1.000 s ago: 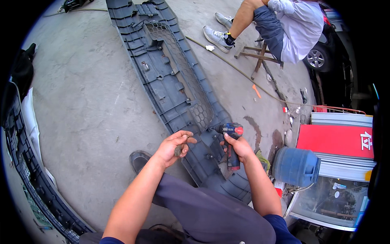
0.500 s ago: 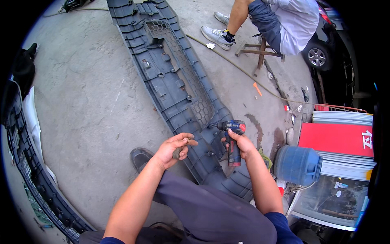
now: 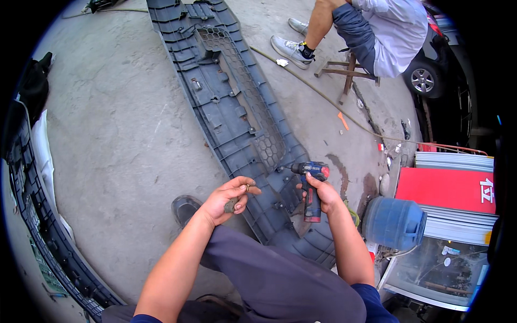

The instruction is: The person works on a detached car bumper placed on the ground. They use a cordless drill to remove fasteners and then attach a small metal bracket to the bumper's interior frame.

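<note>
My right hand is wrapped round the grip of a dark blue and red cordless drill. The drill points left, and its bit end is at the back of a long dark grey plastic car bumper, beside the honeycomb mesh. Over the bumper's near left edge, my left hand is curled. A small brassy piece shows at its fingertips and a grey-green lump lies under the fingers; both are too small to name. The bumper stretches from my legs to the far edge, its ribbed side up.
A second dark bumper curves along the left. At far right a person sits on a wooden stool near a parked car. A hose crosses the concrete. A blue water jug and a red sign board stand right.
The view has shifted slightly. Both hands keep nearly the same pose, and the drill's bit end stays at the same place on the bumper.
</note>
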{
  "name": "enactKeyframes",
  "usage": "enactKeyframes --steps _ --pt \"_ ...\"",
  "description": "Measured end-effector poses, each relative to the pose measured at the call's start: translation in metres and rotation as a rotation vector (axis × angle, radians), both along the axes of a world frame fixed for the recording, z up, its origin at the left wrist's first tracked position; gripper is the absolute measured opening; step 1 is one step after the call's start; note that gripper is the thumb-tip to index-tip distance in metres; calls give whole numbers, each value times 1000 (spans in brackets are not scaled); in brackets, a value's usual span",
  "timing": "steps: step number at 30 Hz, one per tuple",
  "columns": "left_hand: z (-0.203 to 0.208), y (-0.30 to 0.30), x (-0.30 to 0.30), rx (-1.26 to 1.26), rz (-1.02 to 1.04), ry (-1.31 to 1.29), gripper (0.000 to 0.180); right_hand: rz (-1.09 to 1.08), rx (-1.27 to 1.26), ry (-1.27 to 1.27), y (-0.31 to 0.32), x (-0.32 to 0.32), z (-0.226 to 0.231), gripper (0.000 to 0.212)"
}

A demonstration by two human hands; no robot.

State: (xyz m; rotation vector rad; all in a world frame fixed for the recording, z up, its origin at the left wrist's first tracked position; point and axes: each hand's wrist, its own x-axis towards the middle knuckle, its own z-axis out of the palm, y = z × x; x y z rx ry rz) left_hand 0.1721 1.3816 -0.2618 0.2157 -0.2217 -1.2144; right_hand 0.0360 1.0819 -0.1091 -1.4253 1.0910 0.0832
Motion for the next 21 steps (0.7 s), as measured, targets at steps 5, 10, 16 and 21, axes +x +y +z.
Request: enactKeyframes --steps 5,10,16,21 --pt "-3 -7 -1 41 6 11 28 4 -22 21 -3 2 0 44" --pt "-11 -18 -9 247 66 -10 29 30 -59 42 -3 -3 2 45" --pt "-24 -24 -14 409 95 -46 28 25 -86 47 2 -1 5 42" --pt "-28 -24 -14 485 131 -74 26 70 -132 78 6 3 3 41"
